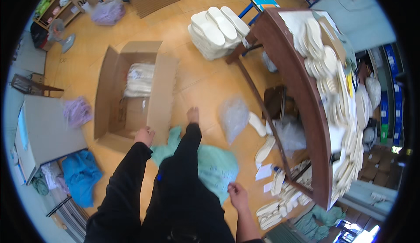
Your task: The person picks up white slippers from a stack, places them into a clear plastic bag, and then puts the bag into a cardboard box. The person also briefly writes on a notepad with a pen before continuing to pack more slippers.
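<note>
A large open cardboard box (pixel 155 95) stands on the floor ahead of me to the left. Inside it, on one side, lies a bundle of white shoe soles (pixel 140 80) that looks wrapped in clear plastic. My left hand (pixel 144 136) is at the box's near right corner, its fingers closed on the cardboard edge. My right hand (pixel 237 196) hangs low on the right with its fingers curled in, and no object shows in it. Beneath and beside it a green plastic bag (pixel 216 166) is spread on the floor, partly hidden by my leg.
A brown-edged table (pixel 302 107) piled with white soles (pixel 334 90) runs along the right. Loose soles (pixel 265 150) and a clear plastic bag (pixel 234 118) lie on the floor before it. Farther off stands a sole-filled white basket (pixel 208 39). A blue bag (pixel 82 177) lies left.
</note>
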A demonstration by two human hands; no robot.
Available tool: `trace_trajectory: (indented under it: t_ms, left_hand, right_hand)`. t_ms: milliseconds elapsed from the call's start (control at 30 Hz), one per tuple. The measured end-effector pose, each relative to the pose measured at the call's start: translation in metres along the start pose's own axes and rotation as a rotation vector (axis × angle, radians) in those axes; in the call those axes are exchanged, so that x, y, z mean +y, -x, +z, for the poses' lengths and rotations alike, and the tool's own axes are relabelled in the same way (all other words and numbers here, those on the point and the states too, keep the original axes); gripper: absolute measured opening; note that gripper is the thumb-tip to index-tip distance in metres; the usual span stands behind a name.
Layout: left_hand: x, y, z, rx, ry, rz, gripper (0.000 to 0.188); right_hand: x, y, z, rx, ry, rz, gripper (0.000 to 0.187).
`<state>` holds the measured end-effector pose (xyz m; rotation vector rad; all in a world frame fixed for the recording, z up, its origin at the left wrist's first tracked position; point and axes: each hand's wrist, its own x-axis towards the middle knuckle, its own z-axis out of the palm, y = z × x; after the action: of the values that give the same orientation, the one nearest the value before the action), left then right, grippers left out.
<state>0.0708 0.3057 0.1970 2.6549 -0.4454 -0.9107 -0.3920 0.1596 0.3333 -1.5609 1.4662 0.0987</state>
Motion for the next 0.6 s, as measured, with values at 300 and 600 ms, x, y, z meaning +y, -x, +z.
trace_trajectory:
  t_ms: [300, 600]
  left_hand:
    - [-0.017, -0.247, 0.070, -0.001, 0.305, -0.236, 0.077]
    - [-0.011, -0.259, 0.078, -0.115, 0.121, -0.179, 0.027]
  right_hand:
    - [-0.082, -0.395, 0.046, -0.411, 0.691, 0.143, 0.065]
    - [-0.067, -0.512, 0.091, -0.644, 1.024, 0.378, 0.070]
